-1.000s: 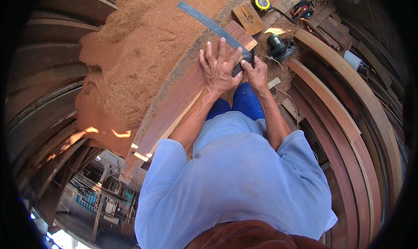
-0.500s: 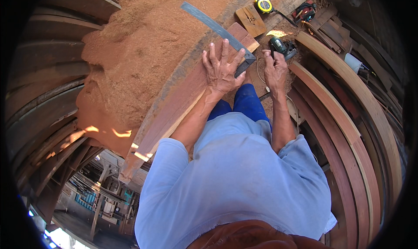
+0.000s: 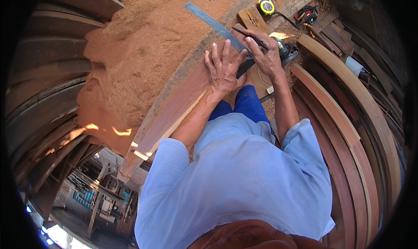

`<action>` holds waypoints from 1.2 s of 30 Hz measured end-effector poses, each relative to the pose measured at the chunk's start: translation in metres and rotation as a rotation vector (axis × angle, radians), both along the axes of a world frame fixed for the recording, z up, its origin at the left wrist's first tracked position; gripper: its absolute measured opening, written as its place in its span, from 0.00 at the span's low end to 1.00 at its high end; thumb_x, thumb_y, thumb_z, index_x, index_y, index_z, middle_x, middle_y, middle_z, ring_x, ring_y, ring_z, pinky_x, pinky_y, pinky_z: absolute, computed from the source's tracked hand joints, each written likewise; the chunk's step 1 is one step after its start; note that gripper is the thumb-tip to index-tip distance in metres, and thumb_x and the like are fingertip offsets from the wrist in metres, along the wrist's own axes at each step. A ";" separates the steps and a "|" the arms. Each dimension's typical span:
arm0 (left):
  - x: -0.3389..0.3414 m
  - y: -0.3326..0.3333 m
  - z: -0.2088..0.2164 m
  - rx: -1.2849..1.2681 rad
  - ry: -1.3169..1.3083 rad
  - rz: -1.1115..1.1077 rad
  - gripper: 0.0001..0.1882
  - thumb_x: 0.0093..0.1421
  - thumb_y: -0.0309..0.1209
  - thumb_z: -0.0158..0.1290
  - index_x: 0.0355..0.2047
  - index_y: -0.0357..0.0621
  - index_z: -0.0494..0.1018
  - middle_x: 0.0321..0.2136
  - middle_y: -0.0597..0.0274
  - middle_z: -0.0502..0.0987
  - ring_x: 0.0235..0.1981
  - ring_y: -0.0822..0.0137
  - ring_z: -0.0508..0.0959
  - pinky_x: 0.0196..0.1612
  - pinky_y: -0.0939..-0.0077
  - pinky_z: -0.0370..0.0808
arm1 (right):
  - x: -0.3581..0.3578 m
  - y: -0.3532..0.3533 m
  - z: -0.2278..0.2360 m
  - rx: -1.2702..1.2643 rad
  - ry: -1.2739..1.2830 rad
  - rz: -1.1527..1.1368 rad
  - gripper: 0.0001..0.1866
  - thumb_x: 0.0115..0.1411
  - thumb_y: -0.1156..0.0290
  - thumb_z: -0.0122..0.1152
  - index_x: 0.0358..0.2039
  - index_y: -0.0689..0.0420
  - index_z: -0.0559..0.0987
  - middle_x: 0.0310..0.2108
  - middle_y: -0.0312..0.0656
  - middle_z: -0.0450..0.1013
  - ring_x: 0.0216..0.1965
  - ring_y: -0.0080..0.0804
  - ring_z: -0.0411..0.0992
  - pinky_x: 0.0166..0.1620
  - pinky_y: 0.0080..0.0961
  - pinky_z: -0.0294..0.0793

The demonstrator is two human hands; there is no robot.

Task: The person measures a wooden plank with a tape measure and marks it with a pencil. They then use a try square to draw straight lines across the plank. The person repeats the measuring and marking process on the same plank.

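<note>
My left hand lies flat with its fingers spread on a long reddish wooden board. Its thumb and forefinger touch a metal try square, whose blade slants across the board near the far end and whose dark stock lies at the near edge. A slim dark pencil is pinched in my right hand, held low over the board beside the square's blade. Whether its tip touches the wood is hard to tell.
Beyond the board end sit a notched wooden block, a yellow tape measure and a red-and-black tool. A dark green power tool is behind my right hand. Sawdust spreads at left; long planks are at right.
My right hand has moved up and left with the pencil, from beside the board to over the square's blade. My left hand and the square stay in place on the board.
</note>
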State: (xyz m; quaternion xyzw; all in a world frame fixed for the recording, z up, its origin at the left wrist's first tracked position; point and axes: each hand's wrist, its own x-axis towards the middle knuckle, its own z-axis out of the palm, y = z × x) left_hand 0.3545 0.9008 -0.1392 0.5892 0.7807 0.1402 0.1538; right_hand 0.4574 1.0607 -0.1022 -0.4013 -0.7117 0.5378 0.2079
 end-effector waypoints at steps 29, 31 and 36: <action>0.002 0.001 0.005 -0.019 -0.004 -0.010 0.45 0.44 0.52 0.67 0.66 0.76 0.68 0.74 0.48 0.49 0.71 0.32 0.45 0.65 0.23 0.46 | 0.017 0.023 0.010 -0.010 -0.105 0.266 0.14 0.66 0.66 0.62 0.46 0.60 0.84 0.44 0.49 0.82 0.47 0.45 0.78 0.53 0.38 0.75; 0.001 0.002 0.005 0.002 0.000 -0.011 0.44 0.45 0.51 0.67 0.66 0.76 0.68 0.74 0.48 0.49 0.71 0.31 0.45 0.65 0.22 0.46 | 0.039 0.023 0.012 0.051 -0.151 0.321 0.13 0.66 0.66 0.61 0.45 0.60 0.84 0.43 0.49 0.81 0.46 0.47 0.77 0.52 0.38 0.75; 0.001 0.001 0.004 -0.005 -0.016 -0.021 0.43 0.47 0.51 0.66 0.66 0.76 0.69 0.75 0.48 0.49 0.71 0.31 0.46 0.64 0.21 0.47 | 0.069 0.021 0.029 0.108 -0.291 0.412 0.13 0.66 0.66 0.59 0.43 0.61 0.84 0.41 0.51 0.80 0.44 0.49 0.77 0.50 0.40 0.76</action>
